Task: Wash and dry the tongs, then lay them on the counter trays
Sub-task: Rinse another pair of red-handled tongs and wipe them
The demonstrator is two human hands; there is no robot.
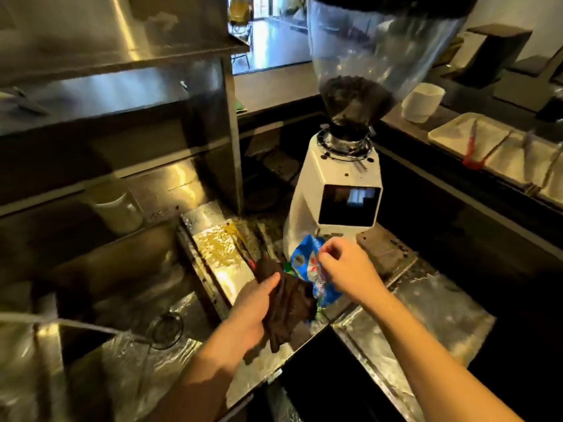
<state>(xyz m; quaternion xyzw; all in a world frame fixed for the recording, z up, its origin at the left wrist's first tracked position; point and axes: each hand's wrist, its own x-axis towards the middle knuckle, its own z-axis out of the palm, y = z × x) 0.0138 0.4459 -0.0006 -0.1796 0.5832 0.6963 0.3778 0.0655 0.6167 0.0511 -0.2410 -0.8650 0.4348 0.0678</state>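
Head view: left hand point(253, 309) clutches a dark cloth point(289, 303); right hand point(347, 266), palm down, pinches a blue packet point(307, 254).

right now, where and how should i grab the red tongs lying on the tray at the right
Take the red tongs by the pale upper arms near the hinge end, coming from above. They lie flat on the cream tray with the red tips pointing toward the counter's near edge, so the far end is the handle. The right hand, now at the blue packet, is nearer.
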